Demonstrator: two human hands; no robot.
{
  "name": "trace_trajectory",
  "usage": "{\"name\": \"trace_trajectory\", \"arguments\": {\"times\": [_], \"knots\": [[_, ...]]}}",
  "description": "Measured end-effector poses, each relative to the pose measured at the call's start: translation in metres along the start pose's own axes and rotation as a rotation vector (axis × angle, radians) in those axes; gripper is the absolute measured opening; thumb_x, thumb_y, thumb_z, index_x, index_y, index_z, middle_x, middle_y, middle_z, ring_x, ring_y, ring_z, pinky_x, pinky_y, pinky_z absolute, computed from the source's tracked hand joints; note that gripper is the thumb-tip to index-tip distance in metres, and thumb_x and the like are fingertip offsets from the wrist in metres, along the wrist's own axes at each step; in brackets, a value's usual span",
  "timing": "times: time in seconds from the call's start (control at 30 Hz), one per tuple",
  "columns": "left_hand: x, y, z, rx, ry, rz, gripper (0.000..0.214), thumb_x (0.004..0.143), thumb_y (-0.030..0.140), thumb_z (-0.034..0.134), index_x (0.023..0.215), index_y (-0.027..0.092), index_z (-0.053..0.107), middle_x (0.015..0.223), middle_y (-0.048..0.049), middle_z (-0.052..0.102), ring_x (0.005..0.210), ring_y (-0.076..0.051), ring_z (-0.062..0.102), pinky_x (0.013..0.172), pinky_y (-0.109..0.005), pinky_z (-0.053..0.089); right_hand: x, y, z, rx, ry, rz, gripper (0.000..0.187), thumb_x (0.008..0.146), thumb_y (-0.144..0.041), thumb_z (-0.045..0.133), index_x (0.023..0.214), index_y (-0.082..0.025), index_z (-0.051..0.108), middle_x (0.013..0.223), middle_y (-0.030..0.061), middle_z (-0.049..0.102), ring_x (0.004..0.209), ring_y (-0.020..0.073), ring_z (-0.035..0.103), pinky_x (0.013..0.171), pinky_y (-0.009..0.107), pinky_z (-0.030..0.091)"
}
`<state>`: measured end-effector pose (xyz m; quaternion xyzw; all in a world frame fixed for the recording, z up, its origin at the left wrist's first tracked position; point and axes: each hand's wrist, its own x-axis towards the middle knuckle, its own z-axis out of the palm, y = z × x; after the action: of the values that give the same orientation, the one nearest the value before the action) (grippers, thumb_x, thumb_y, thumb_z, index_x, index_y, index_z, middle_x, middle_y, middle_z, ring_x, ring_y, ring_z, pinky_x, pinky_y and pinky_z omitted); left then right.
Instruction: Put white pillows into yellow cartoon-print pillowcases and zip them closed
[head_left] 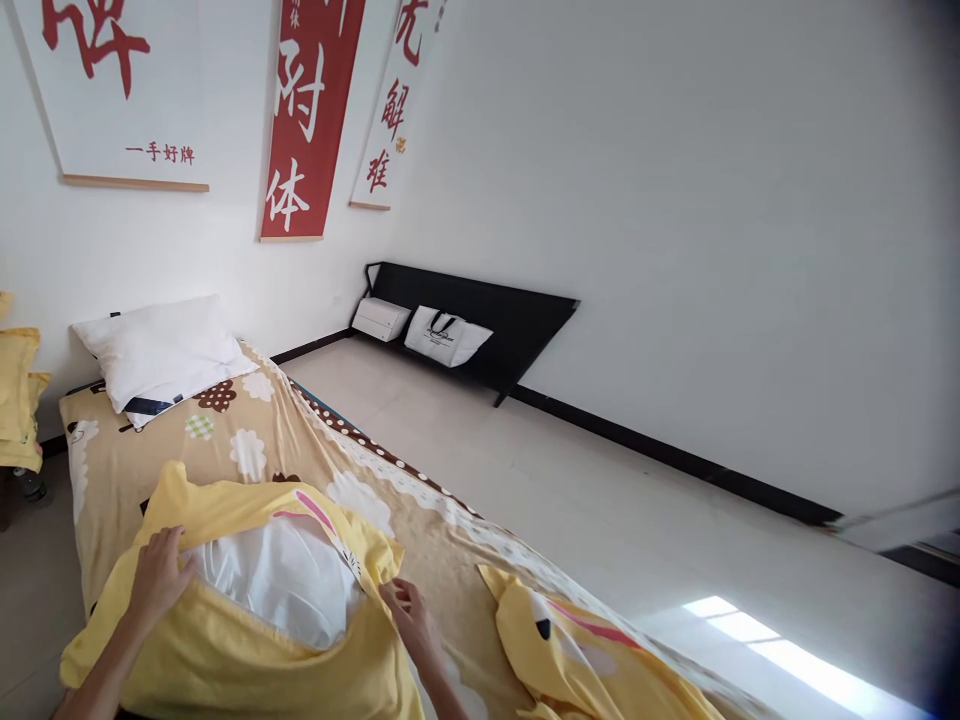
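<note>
A yellow pillowcase [225,650] lies on the bed in front of me with a white pillow [281,585] showing through its open mouth. My left hand [157,578] lies on the left edge of that opening, fingers curled over the yellow cloth beside the pillow. My right hand [411,618] pinches the right edge of the opening. A second yellow pillowcase [577,650] with a cartoon face lies flat on the bed to the right.
The bed has a tan flower-print sheet [247,440] with a bare white pillow [161,350] at its head. Yellow cushions [19,400] are stacked at far left. A black frame [517,330] leans on the wall with a white bag [446,337] and box [381,318].
</note>
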<state>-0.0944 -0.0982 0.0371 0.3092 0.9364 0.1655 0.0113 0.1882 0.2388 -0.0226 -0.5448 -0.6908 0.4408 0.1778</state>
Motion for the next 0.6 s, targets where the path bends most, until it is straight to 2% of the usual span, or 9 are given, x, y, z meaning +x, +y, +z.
{"name": "trace_trajectory", "arguments": {"times": [0.07, 0.13, 0.2, 0.27, 0.37, 0.43, 0.5, 0.53, 0.6], "knots": [[0.005, 0.018, 0.006, 0.093, -0.07, -0.044, 0.04, 0.086, 0.027, 0.048, 0.123, 0.013, 0.056, 0.122, -0.0166, 0.06, 0.117, -0.029, 0.054, 0.094, -0.04, 0.04, -0.008, -0.009, 0.015, -0.123, -0.016, -0.06, 0.059, 0.066, -0.052, 0.063, 0.116, -0.021, 0.061, 0.118, 0.0115, 0.063, 0.109, 0.0315, 0.06, 0.092, 0.043, 0.046], [0.01, 0.024, 0.014, 0.174, -0.111, -0.084, 0.038, 0.086, 0.021, 0.046, 0.121, 0.013, 0.058, 0.12, -0.017, 0.06, 0.116, -0.029, 0.054, 0.092, -0.04, 0.04, -0.018, -0.019, 0.034, -0.253, -0.01, -0.102, 0.056, 0.07, -0.035, 0.061, 0.124, -0.022, 0.057, 0.128, 0.0124, 0.059, 0.12, 0.0329, 0.053, 0.1, 0.047, 0.04], [0.013, 0.02, 0.016, 0.221, -0.109, -0.114, 0.036, 0.087, 0.018, 0.042, 0.118, 0.012, 0.059, 0.117, -0.0173, 0.061, 0.114, -0.03, 0.054, 0.09, -0.041, 0.04, -0.025, -0.03, 0.048, -0.369, 0.026, -0.126, 0.055, 0.071, -0.021, 0.056, 0.126, -0.02, 0.057, 0.129, 0.0154, 0.057, 0.125, 0.0346, 0.049, 0.103, 0.05, 0.036], [0.017, 0.01, 0.005, 0.244, -0.093, -0.156, 0.034, 0.089, 0.016, 0.04, 0.115, 0.012, 0.06, 0.114, -0.0173, 0.062, 0.111, -0.031, 0.056, 0.088, -0.041, 0.04, -0.025, -0.045, 0.045, -0.458, 0.059, -0.143, 0.05, 0.072, -0.013, 0.051, 0.121, -0.015, 0.06, 0.123, 0.0185, 0.059, 0.122, 0.0356, 0.051, 0.1, 0.051, 0.036], [0.026, 0.004, -0.038, 0.297, -0.037, -0.174, 0.03, 0.087, 0.013, 0.041, 0.108, 0.015, 0.062, 0.109, -0.0147, 0.064, 0.105, -0.03, 0.057, 0.087, -0.041, 0.039, -0.016, -0.077, 0.007, -0.53, 0.057, -0.191, 0.044, 0.072, -0.008, 0.045, 0.11, -0.014, 0.066, 0.113, 0.0177, 0.063, 0.112, 0.034, 0.057, 0.093, 0.048, 0.041], [0.033, 0.012, -0.076, 0.32, 0.089, -0.106, 0.029, 0.085, 0.01, 0.041, 0.105, 0.016, 0.063, 0.107, -0.0124, 0.064, 0.105, -0.028, 0.056, 0.09, -0.041, 0.037, -0.012, -0.101, -0.029, -0.546, 0.065, -0.281, 0.05, 0.072, -0.006, 0.042, 0.114, -0.019, 0.065, 0.12, 0.0131, 0.061, 0.117, 0.0295, 0.055, 0.096, 0.044, 0.04], [0.041, 0.025, -0.106, 0.291, 0.262, -0.032, 0.029, 0.086, 0.01, 0.041, 0.104, 0.017, 0.062, 0.108, -0.0117, 0.064, 0.107, -0.027, 0.054, 0.093, -0.041, 0.035, -0.014, -0.118, -0.06, -0.553, 0.169, -0.463, 0.058, 0.073, -0.005, 0.04, 0.124, -0.025, 0.06, 0.132, 0.0079, 0.056, 0.125, 0.0259, 0.048, 0.103, 0.041, 0.034], [0.044, 0.031, -0.115, 0.262, 0.314, -0.027, 0.028, 0.087, 0.011, 0.041, 0.105, 0.017, 0.061, 0.108, -0.0117, 0.063, 0.107, -0.026, 0.054, 0.092, -0.039, 0.036, -0.017, -0.123, -0.069, -0.559, 0.242, -0.556, 0.06, 0.073, -0.006, 0.04, 0.127, -0.026, 0.057, 0.135, 0.0069, 0.054, 0.128, 0.0255, 0.045, 0.106, 0.041, 0.032], [0.047, 0.039, -0.119, 0.196, 0.258, -0.087, 0.024, 0.087, 0.013, 0.044, 0.103, 0.018, 0.061, 0.108, -0.011, 0.064, 0.105, -0.026, 0.055, 0.086, -0.037, 0.037, -0.023, -0.126, -0.075, -0.604, 0.303, -0.666, 0.062, 0.072, -0.006, 0.039, 0.129, -0.023, 0.056, 0.134, 0.0081, 0.055, 0.126, 0.026, 0.046, 0.105, 0.042, 0.031]]}}
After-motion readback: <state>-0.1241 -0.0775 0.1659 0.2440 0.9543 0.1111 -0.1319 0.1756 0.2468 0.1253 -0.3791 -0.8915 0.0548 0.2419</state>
